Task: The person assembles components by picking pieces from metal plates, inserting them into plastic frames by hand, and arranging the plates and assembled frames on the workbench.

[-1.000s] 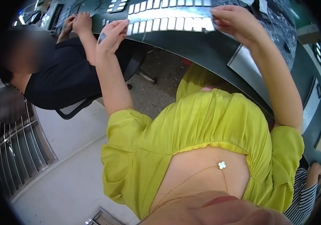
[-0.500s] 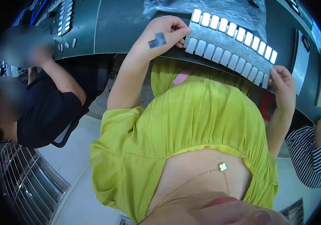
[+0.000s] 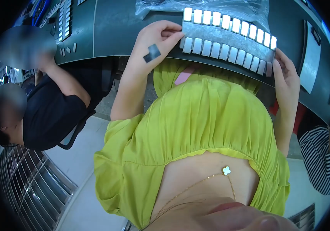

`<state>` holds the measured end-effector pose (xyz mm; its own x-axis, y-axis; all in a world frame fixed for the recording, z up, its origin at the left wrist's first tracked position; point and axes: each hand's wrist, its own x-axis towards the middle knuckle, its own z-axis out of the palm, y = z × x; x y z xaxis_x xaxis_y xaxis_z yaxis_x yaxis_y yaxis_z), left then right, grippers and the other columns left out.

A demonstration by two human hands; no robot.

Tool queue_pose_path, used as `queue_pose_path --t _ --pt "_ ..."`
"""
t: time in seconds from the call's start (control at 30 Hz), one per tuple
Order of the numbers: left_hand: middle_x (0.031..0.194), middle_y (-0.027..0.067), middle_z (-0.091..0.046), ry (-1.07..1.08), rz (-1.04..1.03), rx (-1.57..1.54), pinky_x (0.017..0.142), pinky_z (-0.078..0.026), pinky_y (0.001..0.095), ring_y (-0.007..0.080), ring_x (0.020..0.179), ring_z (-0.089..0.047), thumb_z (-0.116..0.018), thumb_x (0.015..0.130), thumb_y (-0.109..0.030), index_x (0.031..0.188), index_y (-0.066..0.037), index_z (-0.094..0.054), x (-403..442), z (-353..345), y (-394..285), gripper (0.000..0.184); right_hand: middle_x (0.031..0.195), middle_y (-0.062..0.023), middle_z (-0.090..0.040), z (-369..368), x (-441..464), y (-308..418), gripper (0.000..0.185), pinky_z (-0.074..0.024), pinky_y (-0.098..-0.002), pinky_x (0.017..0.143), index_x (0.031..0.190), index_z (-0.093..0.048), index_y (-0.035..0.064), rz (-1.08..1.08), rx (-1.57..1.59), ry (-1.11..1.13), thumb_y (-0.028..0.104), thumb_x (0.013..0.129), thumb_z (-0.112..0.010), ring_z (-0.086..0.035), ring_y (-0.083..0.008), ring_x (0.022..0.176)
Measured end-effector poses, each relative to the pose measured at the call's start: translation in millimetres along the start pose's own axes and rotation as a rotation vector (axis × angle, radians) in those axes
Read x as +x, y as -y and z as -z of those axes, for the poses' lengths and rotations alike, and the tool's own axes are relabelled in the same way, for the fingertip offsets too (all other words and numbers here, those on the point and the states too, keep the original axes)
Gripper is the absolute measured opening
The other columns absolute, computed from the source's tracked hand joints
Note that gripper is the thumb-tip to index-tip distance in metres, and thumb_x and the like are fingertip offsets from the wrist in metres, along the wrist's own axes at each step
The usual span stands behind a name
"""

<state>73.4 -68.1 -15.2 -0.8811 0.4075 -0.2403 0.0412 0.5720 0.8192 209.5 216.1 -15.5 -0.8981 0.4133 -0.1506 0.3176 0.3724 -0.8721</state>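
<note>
A flat metal plate (image 3: 226, 35) is held level near the front edge of the dark green table. Along its far side runs a row of small bright rectangular blocks (image 3: 206, 17), and a second row of silvery blocks (image 3: 215, 50) lines the near side. The plate's left end is pinched between the thumb and fingers of my left hand (image 3: 155, 46), which has a dark patch on its back. My right hand (image 3: 287, 71) grips the right end, its fingertips against the edge there.
Clear plastic sheeting (image 3: 165, 5) lies behind the plate. To the right is a pale flat panel (image 3: 311, 57) on the table (image 3: 115, 34). A person in a black shirt (image 3: 57, 119) works at the left, near loose small pieces (image 3: 68, 49). A striped sleeve (image 3: 321, 161) shows at the far right.
Both hands have shifted the plate left, and its right end has moved farther from my body. The plate stays between my two hands.
</note>
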Motion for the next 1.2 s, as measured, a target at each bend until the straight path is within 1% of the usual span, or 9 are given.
queue_pose_path --t 0.13,0.27,0.33,0.53,0.6,0.73,0.9,1.0,1.2 --pt "0.083 0.0057 -0.063 -0.025 0.032 -0.038 0.07 -0.047 0.0194 0.0086 0.076 -0.059 -0.066 0.079 -0.009 0.097 0.002 -0.061 -7.2 -3.6 3.0 0.022 0.102 -0.0111 -0.058 7.9 5.3 4.6 0.035 -0.046 -0.0269 0.082 0.118 -0.053 0.0009 0.053 -0.011 0.061 0.007 0.084 -0.058 -0.056 -0.015 0.093" --pt "0.086 0.0061 -0.062 0.004 0.053 -0.092 0.071 -0.048 0.0207 0.0097 0.077 -0.059 -0.064 0.082 -0.01 0.101 0.004 -0.058 -5.4 -0.9 4.4 0.025 0.104 -0.0114 -0.055 30.4 -3.4 22.2 0.05 -0.0462 -0.0315 0.081 0.118 -0.054 0.0067 0.519 -0.489 0.263 0.003 0.07 -0.067 -0.055 -0.0256 0.096" --pt "0.087 0.0063 -0.062 -0.026 0.031 -0.062 0.071 -0.049 0.0217 0.0105 0.078 -0.059 -0.062 0.083 -0.01 0.103 0.004 -0.057 -1.0 6.0 2.2 0.026 0.103 -0.0115 -0.053 29.0 -4.7 14.1 0.052 -0.046 -0.0333 0.077 0.116 -0.056 0.0082 0.524 -0.495 0.261 0.001 0.066 -0.069 -0.053 -0.0281 0.094" --pt "0.089 0.008 -0.061 -0.111 -0.42 0.271 0.072 -0.052 0.0264 0.015 0.081 -0.062 -0.058 0.085 -0.007 0.105 0.003 -0.057 35.7 21.4 -41.1 0.022 0.093 -0.0115 -0.053 22.6 -5.1 7.5 0.04 -0.046 -0.0339 0.071 0.106 -0.062 0.0051 0.61 -0.558 0.186 -0.002 0.067 -0.066 -0.053 -0.0262 0.085" --pt "0.08 0.0137 -0.063 -0.18 -0.578 0.346 0.066 -0.048 0.0345 0.028 0.074 -0.061 -0.061 0.079 -0.017 0.085 -0.003 -0.064 64.5 11.3 -54.5 0.016 0.093 -0.0117 -0.054 25.1 -4.1 8.7 0.037 -0.046 -0.0337 0.071 0.104 -0.062 0.0042 0.621 -0.566 0.179 -0.001 0.068 -0.066 -0.054 -0.0258 0.084" --pt "0.078 0.0191 -0.062 -0.211 -0.712 0.487 0.07 -0.047 0.0413 0.0366 0.077 -0.06 -0.059 0.076 -0.017 0.08 -0.001 -0.064 129.1 -14.5 -63.8 0.018 0.093 -0.0126 -0.055 34.6 -3.7 9.6 0.025 -0.0455 -0.0316 0.072 0.097 -0.063 0.0018 0.609 -0.378 0.2 -0.002 0.072 -0.064 -0.055 -0.0246 0.083" --pt "0.074 0.0189 -0.062 -0.307 -0.532 0.972 0.069 -0.049 0.0407 0.0342 0.075 -0.061 -0.061 0.073 -0.022 0.071 -0.001 -0.065 168.1 -36.7 -63.5 0.021 0.097 -0.0142 -0.062 39.9 0.6 8.7 0.003 -0.0469 -0.0255 0.075 0.087 -0.055 -0.0033 0.481 0.127 -0.02 -0.002 0.084 -0.055 -0.059 -0.0171 0.085" --pt "0.074 0.0177 -0.063 -0.232 -0.495 0.957 0.069 -0.05 0.0404 0.0324 0.074 -0.062 -0.063 0.07 -0.023 0.068 -0.003 -0.065 182.2 -30.5 -62.1 0.021 0.092 -0.0157 -0.063 34.5 5.3 10.7 0.007 -0.0482 -0.0238 0.072 0.092 -0.049 -0.0035 0.393 0.451 0.031 0.0 0.087 -0.052 -0.061 -0.0156 0.079" --pt "0.072 0.0191 -0.062 -0.273 -0.599 0.963 0.067 -0.049 0.043 0.0343 0.074 -0.061 -0.06 0.07 -0.019 0.066 -0.001 -0.064 161.5 -15.1 -67.0 0.019 0.08 -0.0081 -0.06 20.4 26.0 25.1 0.02 -0.0475 -0.0223 0.064 0.102 -0.05 -0.002 0.244 0.469 0.058 0.006 0.085 -0.057 -0.057 -0.011 0.069"
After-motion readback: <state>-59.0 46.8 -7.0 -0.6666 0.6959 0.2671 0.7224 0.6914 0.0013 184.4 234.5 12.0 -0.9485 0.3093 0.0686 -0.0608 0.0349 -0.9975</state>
